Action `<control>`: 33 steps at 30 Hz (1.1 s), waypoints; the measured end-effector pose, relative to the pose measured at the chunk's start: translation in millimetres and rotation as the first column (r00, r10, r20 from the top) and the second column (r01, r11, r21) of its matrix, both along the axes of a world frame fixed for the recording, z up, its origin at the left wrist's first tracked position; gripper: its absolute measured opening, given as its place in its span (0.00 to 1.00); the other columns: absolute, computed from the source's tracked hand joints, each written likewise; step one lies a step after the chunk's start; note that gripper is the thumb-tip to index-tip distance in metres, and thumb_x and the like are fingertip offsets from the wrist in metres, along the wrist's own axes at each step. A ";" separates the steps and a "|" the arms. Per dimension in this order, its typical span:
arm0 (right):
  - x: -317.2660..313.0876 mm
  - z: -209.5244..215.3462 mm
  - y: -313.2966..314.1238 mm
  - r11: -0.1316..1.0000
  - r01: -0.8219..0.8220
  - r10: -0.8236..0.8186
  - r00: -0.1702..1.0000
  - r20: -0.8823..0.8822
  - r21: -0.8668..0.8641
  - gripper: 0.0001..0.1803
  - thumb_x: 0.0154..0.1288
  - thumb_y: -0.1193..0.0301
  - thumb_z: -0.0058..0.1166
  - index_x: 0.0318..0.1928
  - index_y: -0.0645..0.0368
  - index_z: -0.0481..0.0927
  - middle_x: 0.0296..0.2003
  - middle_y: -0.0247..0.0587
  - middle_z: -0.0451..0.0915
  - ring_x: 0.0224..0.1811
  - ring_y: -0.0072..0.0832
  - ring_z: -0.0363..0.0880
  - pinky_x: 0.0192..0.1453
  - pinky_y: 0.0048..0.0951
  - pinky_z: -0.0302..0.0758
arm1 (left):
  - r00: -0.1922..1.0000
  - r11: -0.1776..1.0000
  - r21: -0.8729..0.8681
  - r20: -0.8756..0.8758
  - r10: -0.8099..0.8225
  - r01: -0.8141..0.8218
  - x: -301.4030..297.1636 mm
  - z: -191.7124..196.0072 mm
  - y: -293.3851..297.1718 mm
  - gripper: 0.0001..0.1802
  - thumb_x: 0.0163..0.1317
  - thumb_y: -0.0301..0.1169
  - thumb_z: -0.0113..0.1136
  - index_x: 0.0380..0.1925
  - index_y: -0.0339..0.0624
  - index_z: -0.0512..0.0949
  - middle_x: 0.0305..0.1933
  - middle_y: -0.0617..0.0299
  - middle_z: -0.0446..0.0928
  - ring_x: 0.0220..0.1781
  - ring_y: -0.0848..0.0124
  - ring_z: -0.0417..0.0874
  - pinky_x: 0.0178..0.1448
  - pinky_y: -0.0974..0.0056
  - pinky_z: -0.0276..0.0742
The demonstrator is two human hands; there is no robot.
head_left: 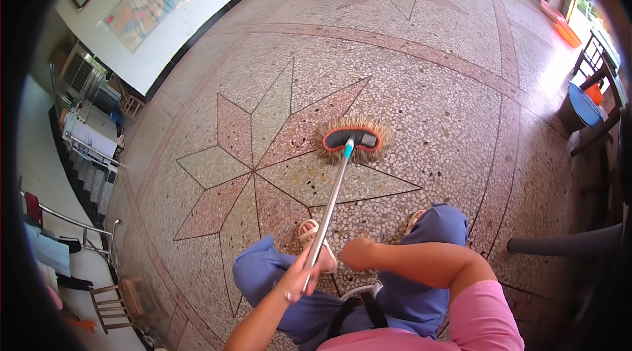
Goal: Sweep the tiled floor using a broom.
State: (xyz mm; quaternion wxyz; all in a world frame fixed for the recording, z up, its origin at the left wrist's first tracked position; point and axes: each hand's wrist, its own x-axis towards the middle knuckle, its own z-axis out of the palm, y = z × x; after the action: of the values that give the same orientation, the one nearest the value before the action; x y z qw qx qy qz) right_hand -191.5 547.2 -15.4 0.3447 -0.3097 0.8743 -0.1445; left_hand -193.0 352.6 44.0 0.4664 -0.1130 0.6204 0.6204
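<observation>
A mop (337,186) with a silver pole, a teal joint and a shaggy beige-brown head rests on the speckled stone floor ahead of me. Its black oval plate has an orange-red rim. My left hand (299,276) is wrapped round the lower end of the pole, near my left knee. Curled in front of my lap, my right hand (357,254) is apart from the pole. Its palm side is hidden, so I cannot see whether anything is in it. Blue trousers cover my legs (421,272), which are bent and spread, with light sandals below.
Star patterns are set into the floor (421,101). On the right stand a wooden chair (602,111), a blue basin (582,104) and an orange basin (567,33). A dark bar (566,242) juts in. At left are a wooden chair (131,301), a metal railing (85,226) and stairs (99,183).
</observation>
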 end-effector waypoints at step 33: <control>48.8 20.2 39.0 0.986 0.057 -0.060 0.998 -0.018 -0.157 0.09 0.50 0.73 0.52 0.32 0.63 0.81 0.34 0.49 0.80 0.38 0.39 0.80 0.37 0.36 0.77 | 0.747 0.718 -0.209 0.175 -0.641 0.665 -33.1 37.1 54.2 0.42 0.59 0.25 0.47 0.65 0.58 0.34 0.17 0.63 0.62 0.10 0.77 0.65 0.10 0.69 0.63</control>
State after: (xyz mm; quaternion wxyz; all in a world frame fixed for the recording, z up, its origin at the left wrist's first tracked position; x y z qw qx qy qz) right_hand -142.7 586.2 4.9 0.3049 -0.3116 0.8729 -0.2191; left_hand -226.0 406.8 81.1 0.6638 0.0256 0.6735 0.3241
